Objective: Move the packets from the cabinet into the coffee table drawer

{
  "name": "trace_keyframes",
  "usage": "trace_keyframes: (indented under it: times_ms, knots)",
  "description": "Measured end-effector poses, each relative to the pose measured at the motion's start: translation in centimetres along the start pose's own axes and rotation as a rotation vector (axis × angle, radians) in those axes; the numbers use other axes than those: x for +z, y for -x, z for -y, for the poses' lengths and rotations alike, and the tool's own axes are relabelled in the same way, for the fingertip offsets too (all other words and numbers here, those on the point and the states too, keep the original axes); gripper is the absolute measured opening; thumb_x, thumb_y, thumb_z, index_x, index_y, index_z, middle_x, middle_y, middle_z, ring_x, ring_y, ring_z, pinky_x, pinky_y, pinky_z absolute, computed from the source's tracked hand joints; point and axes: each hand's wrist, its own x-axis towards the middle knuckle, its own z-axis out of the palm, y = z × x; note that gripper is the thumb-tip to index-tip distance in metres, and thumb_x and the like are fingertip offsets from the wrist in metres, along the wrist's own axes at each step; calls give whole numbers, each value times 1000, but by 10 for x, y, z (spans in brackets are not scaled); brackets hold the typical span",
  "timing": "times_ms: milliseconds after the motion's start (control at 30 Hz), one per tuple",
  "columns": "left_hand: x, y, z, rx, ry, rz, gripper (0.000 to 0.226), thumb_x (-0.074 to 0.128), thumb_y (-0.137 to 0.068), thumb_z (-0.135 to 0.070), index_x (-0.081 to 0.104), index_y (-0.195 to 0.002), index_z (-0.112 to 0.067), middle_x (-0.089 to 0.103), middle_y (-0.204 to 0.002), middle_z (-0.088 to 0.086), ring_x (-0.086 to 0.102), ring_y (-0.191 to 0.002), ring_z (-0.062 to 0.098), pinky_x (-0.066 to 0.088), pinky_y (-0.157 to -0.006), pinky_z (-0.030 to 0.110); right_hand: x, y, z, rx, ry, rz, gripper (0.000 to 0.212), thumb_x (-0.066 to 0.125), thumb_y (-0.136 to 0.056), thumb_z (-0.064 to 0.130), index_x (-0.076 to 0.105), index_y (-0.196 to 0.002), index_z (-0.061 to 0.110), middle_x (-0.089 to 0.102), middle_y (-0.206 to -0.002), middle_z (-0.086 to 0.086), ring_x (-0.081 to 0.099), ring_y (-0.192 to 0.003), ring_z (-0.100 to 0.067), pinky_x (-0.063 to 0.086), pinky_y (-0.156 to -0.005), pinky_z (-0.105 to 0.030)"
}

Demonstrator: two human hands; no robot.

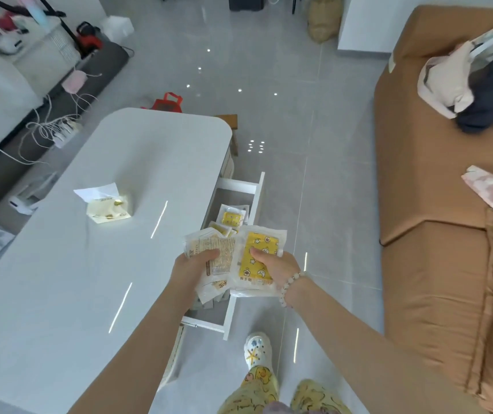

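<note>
- Packets (220,249) are divided between both hands, held above the open drawer (257,201) of the coffee table; more packets (232,218) lie inside it toward its far end.
- Left hand (197,261) reaches forward on an outstretched arm, its thumb curled over a fanned stack showing printed backs, fingers hidden beneath.
- Right hand (272,264), with a bead bracelet (291,283) at the wrist, pinches one yellow packet (261,243), thumb on its face; this one overlaps the stack's right edge.
- Drawer stands pulled out from the right side of the white surface (105,279), its front panel jutting into the aisle.
- Grey floor (329,189) between the drawer front and the brown sofa (433,219) leaves a broad lane; a white shoe (257,349) stands near the drawer's near corner.
- Tissue pack (108,206) sits on the surface, well apart from the hands.
</note>
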Motion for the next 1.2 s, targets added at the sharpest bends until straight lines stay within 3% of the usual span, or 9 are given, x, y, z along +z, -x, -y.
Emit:
trace_keyframes:
  times_ms: [267, 367, 533, 667, 833, 1000, 1067, 1133, 1200]
  knots:
    - [8, -50, 7, -166, 39, -43, 26, 66, -84, -7, 63, -110, -6, 70, -97, 13, 67, -81, 28, 55, -72, 36, 5, -61, 9, 112, 148, -54, 25, 73, -81, 30, 67, -96, 11, 70, -92, -5, 67, -86, -23, 53, -69, -28]
    - [7, -66, 11, -222, 84, -86, 21, 66, -85, -8, 62, -106, -6, 68, -88, 9, 65, -74, 22, 51, -60, 30, 11, -84, 15, 152, 269, -39, 30, 71, -82, 36, 62, -99, 12, 68, -102, -6, 64, -88, -22, 48, -66, -25]
    - [7, -103, 26, -310, 190, -145, 28, 67, -85, -9, 61, -112, -6, 69, -97, 11, 65, -79, 24, 51, -61, 31, 19, -137, 17, 202, 471, -16, 63, 71, -78, 46, 56, -124, 6, 61, -124, -8, 60, -109, -26, 47, -96, -35]
    - [11, -142, 47, -372, 279, -196, 20, 67, -85, -7, 61, -103, -11, 69, -91, 7, 66, -75, 20, 51, -59, 28, 25, -194, 7, 228, 573, 0, 66, 74, -74, 49, 58, -123, 8, 64, -118, -10, 63, -104, -27, 50, -94, -40]
    - [8, -194, 96, -497, 367, -295, 31, 70, -82, -5, 61, -112, -2, 69, -91, 10, 67, -78, 23, 54, -67, 32, 41, -266, -21, 282, 681, 39, 46, 76, -75, 41, 64, -106, 10, 68, -106, -10, 66, -96, -29, 54, -88, -44]
    - [2, -274, 151, -525, 500, -383, 24, 71, -81, -5, 61, -103, -8, 69, -87, 7, 68, -73, 21, 54, -55, 31, 58, -362, -52, 216, 946, 160, 48, 69, -79, 39, 62, -115, 8, 66, -112, -10, 62, -102, -29, 52, -91, -44]
    - [5, -306, 171, -535, 573, -415, 21, 73, -80, -8, 61, -97, -12, 70, -88, 7, 69, -77, 23, 57, -68, 37, 67, -400, -59, 187, 1008, 184, 55, 69, -79, 41, 57, -124, 10, 62, -121, -8, 59, -109, -30, 49, -95, -43]
    - [7, -340, 190, -521, 579, -427, 36, 82, -70, -24, 62, -99, -14, 72, -95, 6, 69, -89, 26, 54, -87, 43, 77, -436, -64, 149, 1077, 217, 69, 69, -79, 45, 46, -137, 14, 54, -133, -6, 55, -117, -29, 47, -98, -42]
    - [9, -375, 209, -505, 558, -462, 82, 90, -41, -46, 59, -110, -14, 70, -105, 5, 66, -99, 27, 51, -94, 43, 88, -468, -67, 67, 1153, 233, 76, 67, -82, 44, 34, -144, 14, 44, -142, -7, 48, -125, -29, 43, -102, -42]
